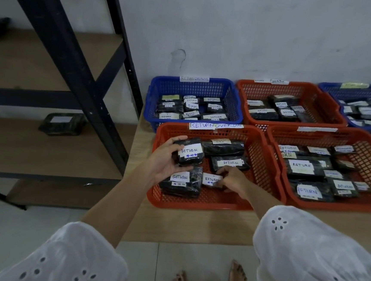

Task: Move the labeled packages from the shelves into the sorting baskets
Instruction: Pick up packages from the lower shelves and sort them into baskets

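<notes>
The left hand (164, 158) holds a black package (189, 150) labelled RETURN, its grip closed around it, over the near red basket (199, 203) on the desk (172, 224). The right hand (232, 179) pinches a second labelled package (212, 180) lying inside that basket. Another package (62, 123) sits on the shelf (44, 150).

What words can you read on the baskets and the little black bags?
"RETURN OVERDUE": paper tag on the near red basket.
"RETURN OVERDUE", faint: tag on the blue basket.
"RETURN": package held by the left hand.
"RETURN": package label under the right hand.
"RETURN": package in the right red basket.
Dates and far basket tags: too blurred.
</notes>
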Demonstrator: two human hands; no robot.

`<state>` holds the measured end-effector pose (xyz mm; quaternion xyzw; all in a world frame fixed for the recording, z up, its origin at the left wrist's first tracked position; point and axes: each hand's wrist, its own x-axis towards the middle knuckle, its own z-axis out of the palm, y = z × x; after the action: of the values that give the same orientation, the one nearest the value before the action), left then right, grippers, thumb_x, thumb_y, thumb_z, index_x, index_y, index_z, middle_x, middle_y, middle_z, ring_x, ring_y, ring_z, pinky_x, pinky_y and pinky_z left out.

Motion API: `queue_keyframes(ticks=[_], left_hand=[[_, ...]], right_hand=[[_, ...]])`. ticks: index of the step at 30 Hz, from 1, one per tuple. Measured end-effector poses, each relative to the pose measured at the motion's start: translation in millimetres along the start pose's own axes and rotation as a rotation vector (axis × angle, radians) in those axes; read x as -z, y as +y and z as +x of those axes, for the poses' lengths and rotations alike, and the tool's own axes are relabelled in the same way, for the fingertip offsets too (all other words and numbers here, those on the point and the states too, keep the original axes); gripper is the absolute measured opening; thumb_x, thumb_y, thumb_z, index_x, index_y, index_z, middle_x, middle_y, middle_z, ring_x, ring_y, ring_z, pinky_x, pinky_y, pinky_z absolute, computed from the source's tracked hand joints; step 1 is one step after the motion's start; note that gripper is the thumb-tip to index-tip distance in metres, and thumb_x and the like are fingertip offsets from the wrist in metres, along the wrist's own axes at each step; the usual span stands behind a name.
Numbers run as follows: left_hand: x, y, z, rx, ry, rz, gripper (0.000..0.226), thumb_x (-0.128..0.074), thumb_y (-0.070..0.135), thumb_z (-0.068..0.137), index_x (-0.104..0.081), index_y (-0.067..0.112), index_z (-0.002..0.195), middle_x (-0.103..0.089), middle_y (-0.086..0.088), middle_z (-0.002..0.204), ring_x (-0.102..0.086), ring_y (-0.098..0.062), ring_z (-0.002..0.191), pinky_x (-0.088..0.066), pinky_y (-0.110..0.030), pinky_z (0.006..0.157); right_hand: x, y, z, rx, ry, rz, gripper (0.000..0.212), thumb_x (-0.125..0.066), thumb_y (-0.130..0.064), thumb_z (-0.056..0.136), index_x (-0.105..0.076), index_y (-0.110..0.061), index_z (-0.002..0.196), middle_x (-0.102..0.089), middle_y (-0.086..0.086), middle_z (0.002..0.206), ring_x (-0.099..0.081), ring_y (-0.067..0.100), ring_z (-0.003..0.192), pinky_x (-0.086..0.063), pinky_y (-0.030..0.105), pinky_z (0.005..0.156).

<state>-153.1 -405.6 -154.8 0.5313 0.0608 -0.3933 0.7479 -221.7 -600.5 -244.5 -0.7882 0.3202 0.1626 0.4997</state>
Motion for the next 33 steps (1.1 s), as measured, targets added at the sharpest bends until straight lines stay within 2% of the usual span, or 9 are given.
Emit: queue_keyframes(ticks=[6, 10, 12, 17, 20, 23, 28, 31, 33], left_hand=[[2, 0, -2, 0.006, 0.0, 0.004, 0.026, -0.039, 0.007, 0.098, -0.057, 0.02, 0.112, -0.057, -0.013, 0.121, -0.057, -0.032, 0.109, -0.054, -0.048, 0.078], [6, 0, -4, 0.011, -0.016, 0.02, 0.026, -0.039, 0.008, 0.098, -0.057, 0.02, 0.113, -0.056, -0.013, 0.122, -0.056, -0.033, 0.11, -0.054, -0.05, 0.081], [7, 0, -4, 0.015, -0.026, 0.034, 0.027, -0.039, 0.007, 0.098, -0.057, 0.021, 0.113, -0.056, -0.012, 0.121, -0.056, -0.033, 0.11, -0.052, -0.052, 0.085], [8, -3, -6, 0.016, -0.024, 0.092, 0.025, -0.041, 0.007, 0.098, -0.058, 0.02, 0.111, -0.056, -0.012, 0.12, -0.056, -0.034, 0.111, -0.049, -0.055, 0.09], [8, -6, -9, 0.014, -0.03, 0.141, 0.025, -0.042, 0.006, 0.097, -0.059, 0.021, 0.11, -0.054, -0.012, 0.122, -0.057, -0.033, 0.11, -0.05, -0.056, 0.089], [6, -10, -16, 0.013, -0.027, 0.244, 0.024, -0.044, 0.008, 0.097, -0.057, 0.021, 0.113, -0.054, -0.008, 0.121, -0.057, -0.028, 0.108, -0.053, -0.053, 0.086], [20, -22, -24, -0.334, 0.196, 0.768, 0.019, -0.047, 0.02, 0.096, -0.053, 0.031, 0.11, -0.055, 0.005, 0.113, -0.061, -0.013, 0.101, -0.057, -0.037, 0.076], [36, -37, -34, -0.604, 0.431, 1.042, 0.021, -0.048, 0.021, 0.094, -0.056, 0.034, 0.11, -0.054, 0.009, 0.117, -0.052, -0.007, 0.106, -0.044, -0.024, 0.086], [41, -49, -39, -0.642, 0.616, 1.107, 0.027, -0.049, 0.017, 0.093, -0.055, 0.028, 0.117, -0.047, 0.003, 0.123, -0.038, -0.017, 0.117, -0.033, -0.028, 0.096]], right_hand=[[8, 2, 6, -0.002, 0.033, 0.097, 0.029, -0.065, 0.012, 0.078, -0.062, -0.008, 0.099, -0.062, 0.019, 0.114, -0.061, 0.026, 0.091, -0.054, 0.027, 0.062], [6, -4, 4, 0.055, 0.123, 0.056, 0.019, -0.064, -0.003, 0.086, -0.064, -0.007, 0.105, -0.062, 0.011, 0.111, -0.054, 0.019, 0.092, -0.041, 0.021, 0.059], [6, -14, -2, 0.15, 0.162, 0.186, 0.02, -0.062, -0.017, 0.09, -0.062, -0.006, 0.107, -0.061, 0.004, 0.101, -0.053, 0.018, 0.095, -0.039, 0.021, 0.064], [18, -50, -29, 0.213, -0.34, 0.409, 0.043, -0.053, -0.051, 0.088, -0.059, -0.02, 0.117, -0.065, 0.002, 0.093, -0.059, 0.015, 0.074, -0.044, 0.026, 0.065], [18, -64, -34, 0.24, -0.535, 0.339, 0.034, -0.064, -0.044, 0.081, -0.059, -0.023, 0.108, -0.066, 0.0, 0.092, -0.061, 0.015, 0.075, -0.048, 0.026, 0.065], [13, -65, -34, 0.226, -0.562, 0.257, 0.018, -0.068, -0.023, 0.084, -0.058, -0.022, 0.098, -0.064, 0.001, 0.086, -0.06, 0.015, 0.071, -0.048, 0.024, 0.062], [11, -50, -31, 0.133, -0.603, 0.168, 0.017, -0.067, -0.019, 0.084, -0.058, -0.016, 0.098, -0.063, 0.003, 0.087, -0.062, 0.014, 0.068, -0.05, 0.022, 0.06], [4, -40, -34, 0.059, -0.619, 0.085, 0.014, -0.067, -0.021, 0.084, -0.054, -0.016, 0.085, -0.058, 0.003, 0.078, -0.063, 0.015, 0.063, -0.049, 0.022, 0.057], [-1, -37, -38, 0.018, -0.597, 0.066, 0.014, -0.064, -0.023, 0.086, -0.053, -0.014, 0.087, -0.059, 0.003, 0.072, -0.062, 0.015, 0.061, -0.047, 0.023, 0.057]])
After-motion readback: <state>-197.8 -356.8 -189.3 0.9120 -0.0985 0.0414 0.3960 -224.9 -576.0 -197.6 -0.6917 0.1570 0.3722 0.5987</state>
